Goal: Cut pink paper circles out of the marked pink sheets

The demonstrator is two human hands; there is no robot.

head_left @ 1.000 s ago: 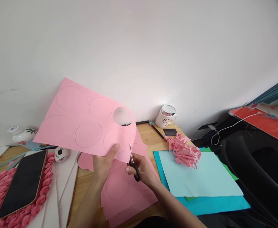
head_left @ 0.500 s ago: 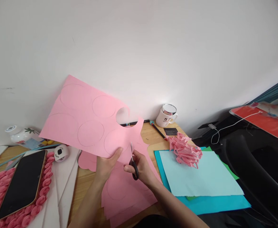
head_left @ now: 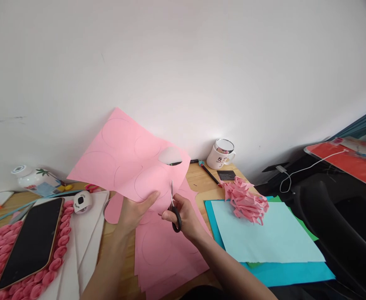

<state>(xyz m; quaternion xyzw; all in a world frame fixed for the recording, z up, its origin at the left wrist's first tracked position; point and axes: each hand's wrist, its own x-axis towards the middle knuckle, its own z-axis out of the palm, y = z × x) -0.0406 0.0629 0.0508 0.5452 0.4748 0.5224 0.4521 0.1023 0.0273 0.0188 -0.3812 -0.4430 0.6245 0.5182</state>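
Observation:
My left hand [head_left: 139, 210] pinches the lower edge of a pink paper sheet [head_left: 120, 141], thumb on top and fingers behind it. Several circles are drawn in pencil on the sheet, and a round hole is cut near its right end. In my right hand [head_left: 183, 214] is a pair of scissors [head_left: 176, 218] with black handles. Their blades stand at the paper, close to the outline of a circle just right of my left thumb. Under both hands lies a stack of pink sheets [head_left: 170, 266], also marked with circles.
A crumpled bunch of pink paper strips [head_left: 245, 202] rests on light blue sheets [head_left: 267, 241] at the right. Behind it stands a white mug [head_left: 220, 155]. To the left, a phone [head_left: 31, 241] lies on rows of pink paper rolls [head_left: 56, 264], near a white jar [head_left: 33, 179].
The pink sheet has bent and shifted right, its upper left corner lower than before. The strip beside the hole now leans against the sheet's right end. Both hands keep their holds.

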